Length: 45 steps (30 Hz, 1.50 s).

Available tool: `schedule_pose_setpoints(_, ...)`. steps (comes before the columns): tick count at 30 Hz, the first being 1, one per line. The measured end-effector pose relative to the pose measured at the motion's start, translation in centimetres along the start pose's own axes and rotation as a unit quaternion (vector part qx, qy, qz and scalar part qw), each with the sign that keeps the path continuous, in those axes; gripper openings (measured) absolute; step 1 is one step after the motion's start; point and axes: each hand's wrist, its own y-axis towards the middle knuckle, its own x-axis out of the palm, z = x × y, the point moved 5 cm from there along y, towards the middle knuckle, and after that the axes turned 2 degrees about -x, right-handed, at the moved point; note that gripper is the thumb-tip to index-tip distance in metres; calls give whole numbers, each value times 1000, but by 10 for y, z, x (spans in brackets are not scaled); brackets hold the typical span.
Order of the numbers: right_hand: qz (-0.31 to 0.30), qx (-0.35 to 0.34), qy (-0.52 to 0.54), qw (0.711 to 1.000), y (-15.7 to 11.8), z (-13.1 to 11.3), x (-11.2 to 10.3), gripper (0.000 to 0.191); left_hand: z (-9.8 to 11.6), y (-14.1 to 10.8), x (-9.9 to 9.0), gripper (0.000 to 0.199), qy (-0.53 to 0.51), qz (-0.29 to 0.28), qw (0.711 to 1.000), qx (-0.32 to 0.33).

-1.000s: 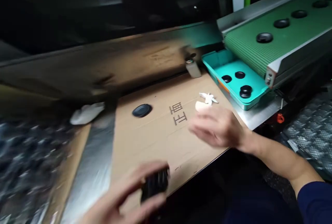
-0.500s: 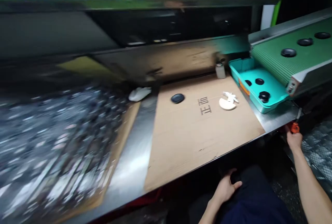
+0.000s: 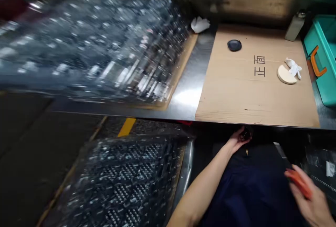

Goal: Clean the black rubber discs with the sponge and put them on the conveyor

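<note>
Your left hand (image 3: pixel 237 138) sits below the steel bench edge (image 3: pixel 183 113), fingers curled round a small dark part (image 3: pixel 246 135). Above it, a black cap (image 3: pixel 234 45) lies on the cardboard sheet (image 3: pixel 252 94). Your right hand (image 3: pixel 309 195), blurred at the lower right, holds something orange (image 3: pixel 298 181); I cannot tell how firmly.

Your desk (image 3: pixel 187 95) is bare steel, smooth and glossy where the light catches it. On it lies a matt brown cardboard sheet (image 3: pixel 236 94), slightly rough, with printed characters. The stacked trays (image 3: pixel 86 45) look like clear, shiny plastic, as do those below (image 3: pixel 126 178). The bin (image 3: pixel 328 80) is smooth teal plastic with an orange handle. The small disc (image 3: pixel 234 45) looks matt black. A white cloth (image 3: pixel 200 24) sits crumpled and soft.
</note>
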Motion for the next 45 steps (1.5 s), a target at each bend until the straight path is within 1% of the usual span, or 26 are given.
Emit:
schedule_pose_setpoints(2, -115, -51, 10, 992, 4, -31, 37, 45, 0, -1, 1, 38, -45, -9, 999, -9)
schedule_pose_setpoints(4, -167, -59, -42, 983, 13, -49, 62, 38, -4, -5, 2, 38, -64, -20, 998, -12)
schedule_pose_setpoints(6, -193, -49, -103, 974, 22, -59, 73, 34, -9, -11, 1, 38, -73, -22, 997, -5)
schedule_pose_setpoints(8, -223, -49, -136, 964, 27, -64, 73, 33, -12, -13, -1, 39, -71, -13, 997, 11)
schedule_pose_setpoints(10, -253, -51, -145, 955, 29, -66, 67, 31, -12, -13, -1, 47, -48, 8, 998, 36)
schedule_pose_setpoints(11, -263, -47, -147, 952, 30, -66, 62, 31, -10, -12, -1, 52, -27, 20, 998, 53)
schedule_pose_setpoints(13, -270, -26, -149, 951, 32, -66, 53, 30, -5, -12, 0, 62, 34, 37, 993, 108)
schedule_pose_setpoints(15, -267, -5, -149, 952, 36, -66, 46, 29, 1, -16, 4, 61, 135, 27, 975, 177)
schedule_pose_setpoints(17, -264, 8, -153, 952, 40, -67, 42, 28, 3, -23, 10, 54, 249, 3, 941, 229)
schedule_pose_setpoints(19, -263, 16, -164, 951, 44, -68, 41, 28, 1, -31, 13, 48, 324, -17, 913, 249)
schedule_pose_setpoints(20, -261, 19, -171, 950, 46, -68, 40, 28, 0, -34, 13, 48, 335, -23, 908, 251)
schedule_pose_setpoints(21, -260, 20, -177, 949, 47, -68, 40, 28, -1, -36, 13, 48, 330, -24, 911, 247)
schedule_pose_setpoints(23, -259, 16, -181, 949, 49, -68, 41, 27, -2, -35, 10, 52, 278, -16, 934, 224)
schedule_pose_setpoints(25, -260, 2, -178, 949, 48, -67, 42, 28, -3, -30, 4, 54, 172, 12, 970, 173)
schedule_pose_setpoints(27, -267, -17, -178, 947, 45, -66, 46, 28, -6, -23, -3, 52, 52, 34, 993, 102)
schedule_pose_setpoints(29, -270, -33, -184, 944, 43, -65, 51, 30, -7, -17, -8, 46, -33, 35, 998, 42)
schedule_pose_setpoints(31, -266, -41, -192, 944, 42, -65, 56, 30, -7, -14, -11, 43, -74, 23, 997, 10)
schedule_pose_setpoints(34, -260, -43, -201, 944, 44, -66, 61, 30, -7, -13, -14, 43, -101, 6, 995, -8)
schedule_pose_setpoints(36, -258, -36, -207, 943, 46, -65, 62, 29, -8, -15, -13, 44, -91, -7, 996, -8)
schedule_pose_setpoints(38, -267, -28, -202, 942, 49, -64, 60, 29, -9, -18, -11, 45, -54, -12, 998, 9)
schedule_pose_setpoints(39, -273, -22, -197, 941, 50, -63, 58, 29, -8, -19, -10, 47, -24, -6, 999, 31)
schedule_pose_setpoints(41, -277, -1, -184, 943, 53, -60, 50, 30, -4, -24, -7, 54, 68, 6, 992, 102)
schedule_pose_setpoints(42, -274, 12, -177, 945, 55, -59, 45, 31, -1, -27, -4, 57, 129, 7, 981, 146)
schedule_pose_setpoints(43, -271, 21, -172, 947, 57, -58, 40, 32, 0, -31, 1, 58, 193, 1, 963, 187)
schedule_pose_setpoints(45, -278, 23, -165, 946, 61, -59, 33, 32, 1, -38, 8, 58, 299, -19, 920, 251)
